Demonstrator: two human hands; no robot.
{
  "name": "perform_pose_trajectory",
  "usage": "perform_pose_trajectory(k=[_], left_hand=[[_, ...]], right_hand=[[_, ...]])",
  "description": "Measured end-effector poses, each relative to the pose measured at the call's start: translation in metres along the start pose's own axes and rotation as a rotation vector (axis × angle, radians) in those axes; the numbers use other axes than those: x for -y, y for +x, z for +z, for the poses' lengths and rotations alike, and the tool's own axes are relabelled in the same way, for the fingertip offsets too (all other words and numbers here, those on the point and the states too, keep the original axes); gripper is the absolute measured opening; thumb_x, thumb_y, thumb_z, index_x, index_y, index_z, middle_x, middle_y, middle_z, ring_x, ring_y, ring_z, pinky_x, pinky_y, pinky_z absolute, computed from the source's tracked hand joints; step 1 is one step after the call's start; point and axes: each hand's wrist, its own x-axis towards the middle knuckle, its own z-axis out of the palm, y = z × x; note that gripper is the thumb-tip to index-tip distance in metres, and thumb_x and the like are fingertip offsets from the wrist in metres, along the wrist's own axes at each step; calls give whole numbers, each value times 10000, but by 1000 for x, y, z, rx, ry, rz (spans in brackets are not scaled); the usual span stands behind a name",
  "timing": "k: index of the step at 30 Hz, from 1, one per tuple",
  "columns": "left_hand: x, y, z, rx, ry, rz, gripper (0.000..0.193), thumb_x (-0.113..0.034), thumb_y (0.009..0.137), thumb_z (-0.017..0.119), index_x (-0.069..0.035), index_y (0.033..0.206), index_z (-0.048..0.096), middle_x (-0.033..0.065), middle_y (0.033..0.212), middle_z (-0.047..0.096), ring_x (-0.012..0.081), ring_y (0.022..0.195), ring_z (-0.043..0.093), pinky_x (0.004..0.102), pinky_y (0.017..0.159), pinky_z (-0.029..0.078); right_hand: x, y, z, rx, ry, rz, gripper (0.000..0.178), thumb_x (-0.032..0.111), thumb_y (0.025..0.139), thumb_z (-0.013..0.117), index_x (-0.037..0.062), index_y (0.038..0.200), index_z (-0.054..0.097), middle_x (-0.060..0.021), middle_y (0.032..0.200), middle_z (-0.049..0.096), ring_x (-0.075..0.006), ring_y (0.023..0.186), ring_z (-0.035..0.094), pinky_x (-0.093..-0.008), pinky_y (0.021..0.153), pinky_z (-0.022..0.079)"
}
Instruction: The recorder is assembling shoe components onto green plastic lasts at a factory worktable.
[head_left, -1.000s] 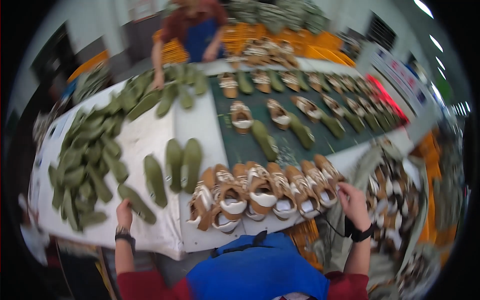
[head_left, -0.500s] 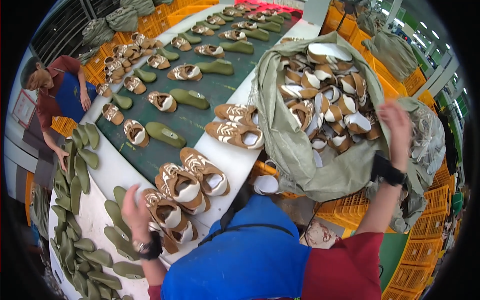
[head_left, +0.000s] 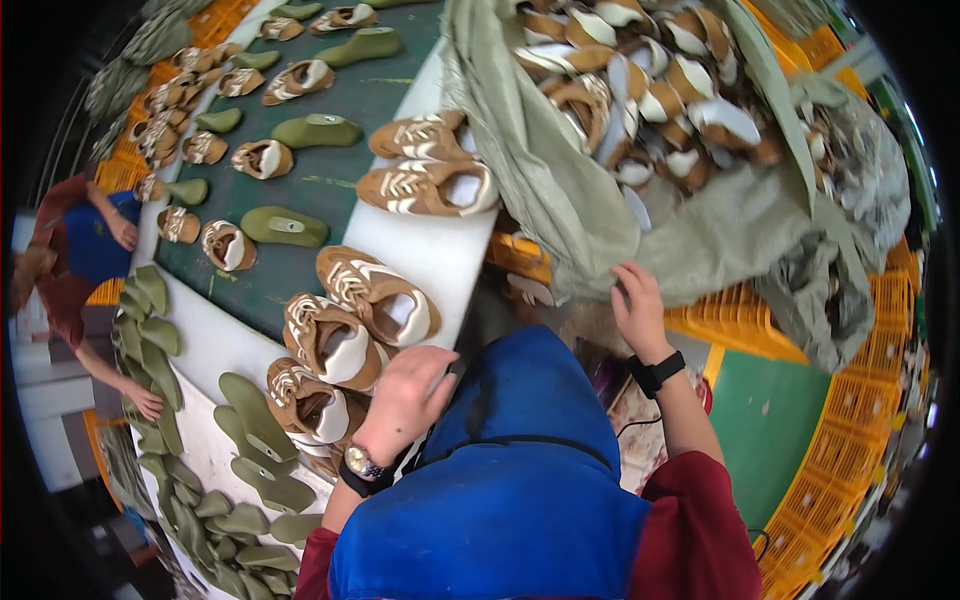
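Note:
My left hand point(head_left: 405, 400) hovers beside the brown-and-white sneakers at the white table edge, fingers spread and nothing in them. Nearest to it are a sneaker point(head_left: 312, 405) partly behind my wrist, another sneaker point(head_left: 330, 340) and one farther on, a sneaker point(head_left: 378, 295). My right hand point(head_left: 642, 315) is open at the lower rim of the grey-green sack point(head_left: 560, 200); whether it touches the cloth I cannot tell. Brown-and-white shoe uppers point(head_left: 680, 100) heap inside the sack. A pair of sneakers point(head_left: 425, 188) stands on the table edge left of the sack.
A green conveyor belt point(head_left: 330, 185) carries sneakers and green shoe lasts point(head_left: 285, 226). Many more lasts point(head_left: 240, 520) pile on the white tabletop point(head_left: 215, 375) at left, where a co-worker's hand point(head_left: 145, 402) rests. Orange crates point(head_left: 845, 440) stack at right beside green floor point(head_left: 770, 420).
My right hand has come down and left from beside the sack's top. My left hand has moved right, past the sneakers. The view has tilted downward.

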Motion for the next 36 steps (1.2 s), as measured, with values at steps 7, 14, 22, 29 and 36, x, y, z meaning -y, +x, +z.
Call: perform_pose_trajectory(k=[7, 14, 22, 29, 36], left_hand=[[-31, 25, 91, 434, -120, 338, 268, -79, 753, 616, 0, 1006, 574, 165, 956, 618, 334, 897, 587, 388, 795, 474], [60, 50, 259, 960, 104, 77, 326, -191, 759, 604, -24, 1038, 591, 162, 900, 647, 318, 857, 619, 371, 759, 495], [224, 61, 434, 899, 400, -261, 370, -235, 750, 585, -54, 1072, 593, 170, 1032, 619, 330, 976, 582, 397, 870, 457], [361, 35, 617, 876, 390, -620, 761, -290, 733, 617, -8, 1336, 247, 277, 1154, 525, 389, 1077, 520, 421, 935, 420], [451, 41, 720, 717, 565, -389, 1000, -405, 564, 752, -70, 1345, 225, 217, 1332, 343, 406, 1259, 282, 485, 1026, 286]], right_hand=[[-73, -229, -66, 414, -359, 830, 699, 279, 690, 708, 139, 1296, 388, -181, 1224, 474, -376, 1052, 511, -444, 884, 430], [-129, -419, -118, 443, -203, 1396, 963, 430, 664, 741, 73, 1394, 224, -246, 1342, 356, -360, 1226, 391, -397, 987, 364], [-154, -442, -4, -138, -107, 1208, 1022, 257, 607, 774, 16, 1395, 171, -289, 1295, 355, -458, 1162, 359, -462, 998, 291], [-158, -449, -8, -33, -207, 1284, 1121, 187, 488, 781, -23, 1389, 148, -235, 1357, 279, -383, 1258, 291, -416, 1051, 233], [-151, -469, -6, -53, -24, 1426, 1347, 553, 499, 805, -42, 1393, -9, -177, 1413, 202, -267, 1303, 240, -372, 1060, 202]])
